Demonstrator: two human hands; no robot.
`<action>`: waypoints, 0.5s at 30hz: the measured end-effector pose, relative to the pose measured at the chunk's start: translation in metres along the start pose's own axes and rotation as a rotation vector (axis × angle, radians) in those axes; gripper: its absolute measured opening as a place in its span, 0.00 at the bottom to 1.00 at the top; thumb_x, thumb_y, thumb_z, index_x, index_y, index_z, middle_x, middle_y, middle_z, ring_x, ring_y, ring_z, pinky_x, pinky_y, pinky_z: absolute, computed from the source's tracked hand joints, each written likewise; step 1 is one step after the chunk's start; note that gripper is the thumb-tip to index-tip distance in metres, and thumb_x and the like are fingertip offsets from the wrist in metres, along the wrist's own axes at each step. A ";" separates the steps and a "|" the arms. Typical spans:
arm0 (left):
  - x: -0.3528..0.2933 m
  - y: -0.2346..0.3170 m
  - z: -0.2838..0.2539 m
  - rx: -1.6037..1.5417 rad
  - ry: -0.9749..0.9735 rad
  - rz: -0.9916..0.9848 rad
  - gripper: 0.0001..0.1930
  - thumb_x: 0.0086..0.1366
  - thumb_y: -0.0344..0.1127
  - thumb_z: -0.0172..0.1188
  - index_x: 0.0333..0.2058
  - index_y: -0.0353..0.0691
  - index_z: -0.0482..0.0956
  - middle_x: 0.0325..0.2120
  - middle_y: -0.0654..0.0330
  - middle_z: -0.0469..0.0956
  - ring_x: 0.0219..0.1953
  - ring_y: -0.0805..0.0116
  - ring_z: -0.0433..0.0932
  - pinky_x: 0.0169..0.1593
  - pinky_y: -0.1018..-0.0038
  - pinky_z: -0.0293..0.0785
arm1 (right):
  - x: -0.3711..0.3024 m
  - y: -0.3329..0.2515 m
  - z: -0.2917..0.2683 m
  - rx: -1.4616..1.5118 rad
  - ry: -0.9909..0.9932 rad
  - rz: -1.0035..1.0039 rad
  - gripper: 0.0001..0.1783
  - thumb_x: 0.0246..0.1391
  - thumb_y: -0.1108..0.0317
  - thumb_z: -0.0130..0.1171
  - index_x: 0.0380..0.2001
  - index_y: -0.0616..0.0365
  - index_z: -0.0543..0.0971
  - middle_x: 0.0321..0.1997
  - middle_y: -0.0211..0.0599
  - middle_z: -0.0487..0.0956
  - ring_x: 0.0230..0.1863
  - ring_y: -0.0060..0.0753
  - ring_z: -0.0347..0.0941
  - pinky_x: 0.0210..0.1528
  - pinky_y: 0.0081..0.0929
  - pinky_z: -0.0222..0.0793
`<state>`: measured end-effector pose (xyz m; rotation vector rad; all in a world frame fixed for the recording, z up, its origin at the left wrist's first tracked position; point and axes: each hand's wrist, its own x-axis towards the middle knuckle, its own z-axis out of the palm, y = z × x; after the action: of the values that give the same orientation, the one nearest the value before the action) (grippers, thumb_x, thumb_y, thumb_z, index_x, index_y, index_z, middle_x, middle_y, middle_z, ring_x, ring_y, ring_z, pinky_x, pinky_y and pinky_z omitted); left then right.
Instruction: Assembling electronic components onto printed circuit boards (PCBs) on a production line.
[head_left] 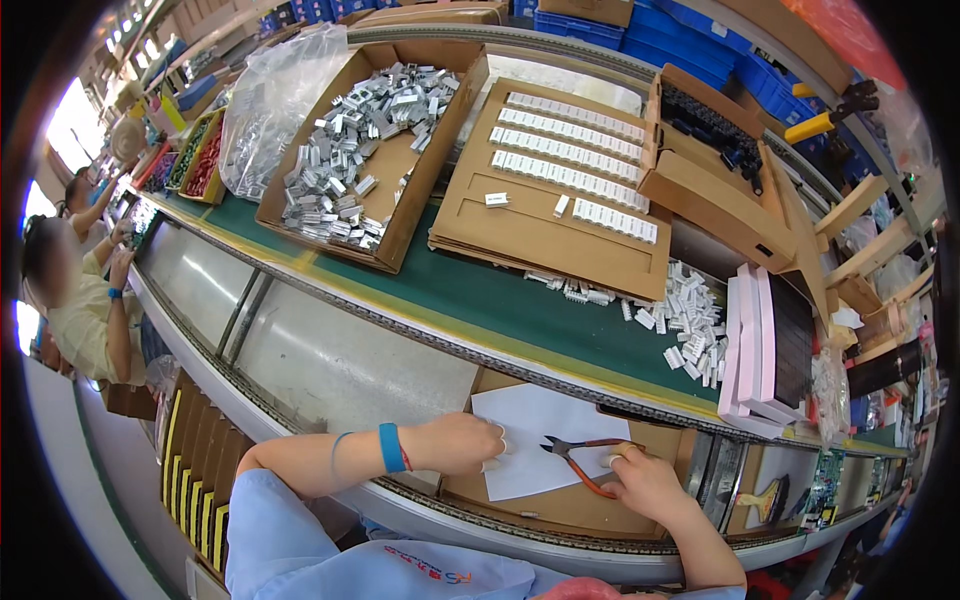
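Note:
A pair of diagonal cutters [585, 460] with orange-red handles is in my right hand [648, 485], its dark jaws a little apart and pointing left. Pale finger covers show on some of my fingertips. My left hand [458, 443], with a blue band at the wrist, rests by the left side of a white sheet of paper [525, 475]. Its fingers are curled together, and whatever may be between them is hidden. Under the paper lies a brown cardboard tray [560, 508], with paper and cutters over its middle.
Beyond the green belt [480, 310], a cardboard box [390, 258] holds many grey-white parts. Rows of white parts [570, 142] lie on a cardboard board [470, 225]. Loose white parts [690, 310] are heaped beside pink foam pieces [745, 350]. A co-worker [95, 310] sits at left.

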<state>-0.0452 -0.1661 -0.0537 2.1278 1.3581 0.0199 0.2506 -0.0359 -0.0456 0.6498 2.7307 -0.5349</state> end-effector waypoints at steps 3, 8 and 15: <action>-0.004 0.005 0.002 -0.005 -0.009 -0.028 0.10 0.54 0.35 0.60 0.29 0.34 0.76 0.31 0.52 0.75 0.37 0.52 0.77 0.41 0.59 0.75 | 0.003 0.003 0.000 0.080 0.032 0.006 0.19 0.43 0.59 0.65 0.38 0.56 0.78 0.43 0.40 0.74 0.42 0.45 0.75 0.42 0.36 0.74; -0.011 0.008 -0.001 0.007 -0.019 -0.021 0.09 0.52 0.33 0.61 0.29 0.34 0.76 0.33 0.53 0.75 0.39 0.54 0.77 0.41 0.61 0.75 | 0.007 0.004 -0.001 0.095 0.007 0.032 0.18 0.43 0.60 0.65 0.37 0.55 0.77 0.43 0.41 0.74 0.42 0.46 0.75 0.42 0.38 0.73; -0.005 -0.002 0.010 -0.079 0.096 0.018 0.09 0.53 0.32 0.60 0.34 0.37 0.76 0.32 0.53 0.74 0.37 0.53 0.77 0.40 0.62 0.75 | 0.008 0.007 0.003 0.059 -0.069 0.078 0.15 0.42 0.63 0.65 0.32 0.58 0.76 0.39 0.43 0.74 0.38 0.47 0.76 0.38 0.40 0.74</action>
<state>-0.0460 -0.1743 -0.0614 2.0968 1.3700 0.1824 0.2478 -0.0290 -0.0532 0.7350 2.6228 -0.6096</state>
